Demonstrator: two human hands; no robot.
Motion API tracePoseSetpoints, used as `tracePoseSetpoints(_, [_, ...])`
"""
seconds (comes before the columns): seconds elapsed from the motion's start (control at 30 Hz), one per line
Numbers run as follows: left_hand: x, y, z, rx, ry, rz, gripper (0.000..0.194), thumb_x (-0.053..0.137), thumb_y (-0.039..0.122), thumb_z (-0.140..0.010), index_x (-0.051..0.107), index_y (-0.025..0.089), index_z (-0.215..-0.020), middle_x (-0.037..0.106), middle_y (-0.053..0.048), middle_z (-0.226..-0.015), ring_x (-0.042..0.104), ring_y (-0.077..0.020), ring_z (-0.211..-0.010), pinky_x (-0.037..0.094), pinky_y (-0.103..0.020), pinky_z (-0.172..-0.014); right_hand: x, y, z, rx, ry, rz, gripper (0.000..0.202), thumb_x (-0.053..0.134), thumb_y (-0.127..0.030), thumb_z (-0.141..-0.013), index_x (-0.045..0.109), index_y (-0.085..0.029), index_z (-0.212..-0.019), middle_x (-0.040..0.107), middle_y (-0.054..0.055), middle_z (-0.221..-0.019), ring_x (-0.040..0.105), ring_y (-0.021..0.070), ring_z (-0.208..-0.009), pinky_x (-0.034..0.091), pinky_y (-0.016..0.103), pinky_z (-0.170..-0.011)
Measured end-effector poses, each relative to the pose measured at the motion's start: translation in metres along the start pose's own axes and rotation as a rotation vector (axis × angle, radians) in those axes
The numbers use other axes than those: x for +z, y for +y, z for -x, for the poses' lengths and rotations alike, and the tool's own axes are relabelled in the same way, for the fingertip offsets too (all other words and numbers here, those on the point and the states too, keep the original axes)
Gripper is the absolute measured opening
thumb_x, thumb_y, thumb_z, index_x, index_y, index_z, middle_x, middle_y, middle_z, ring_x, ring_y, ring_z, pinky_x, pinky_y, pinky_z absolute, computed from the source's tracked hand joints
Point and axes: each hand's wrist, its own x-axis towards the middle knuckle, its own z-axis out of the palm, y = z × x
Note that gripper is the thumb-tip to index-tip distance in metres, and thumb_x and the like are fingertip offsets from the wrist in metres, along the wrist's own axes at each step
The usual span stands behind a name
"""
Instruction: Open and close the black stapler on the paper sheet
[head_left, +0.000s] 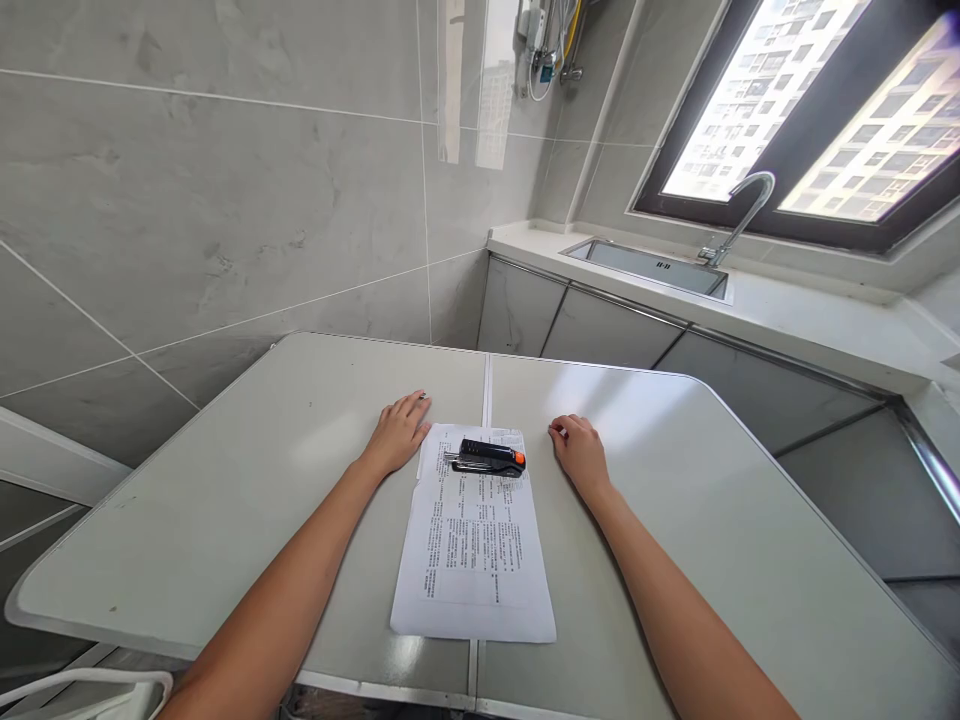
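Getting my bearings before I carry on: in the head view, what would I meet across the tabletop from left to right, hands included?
Left hand → stapler → right hand. The paper lies under the stapler, so it has no separate place.

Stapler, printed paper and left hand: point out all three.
Stapler (pixel 489 452): head view, on its black upper arm.
Printed paper (pixel 477 545): head view, on the text below the stapler.
Left hand (pixel 394 433): head view, on the back of the hand.

Stapler (pixel 489 458) on papers (pixel 472 600), papers on table (pixel 187 530); sink (pixel 645 264) behind, right
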Motion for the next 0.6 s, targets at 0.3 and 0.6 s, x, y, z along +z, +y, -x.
tracePoseSetpoints(0.3, [0.002, -0.005, -0.002, -0.043, -0.012, 0.024, 0.033, 0.06, 0.026, -0.091, 0.071, 0.025, -0.123, 0.06, -0.013, -0.142, 0.044, -0.034, -0.141, 0.023, -0.048, -0.123, -0.011, -0.005, 0.001, 0.346, 0.123, -0.052, 0.022, 0.051, -0.03, -0.085, 0.071, -0.02, -0.082, 0.07, 0.008, -0.077, 0.059, 0.0233, -0.073, 0.042, 0.034, -0.067])
tracePoseSetpoints(0.6, [0.003, -0.017, -0.002, 0.013, 0.069, -0.176, 0.031, 0.049, 0.018, -0.095, 0.078, 0.025, -0.102, 0.061, -0.01, -0.102, 0.058, -0.0285, -0.101, 0.048, -0.042, -0.093, -0.01, -0.006, -0.003, 0.237, 0.009, -0.207, 0.024, 0.054, -0.031, -0.079, 0.075, -0.021, -0.082, 0.071, 0.004, -0.076, 0.059, 0.0195, -0.068, 0.048, 0.034, -0.075])
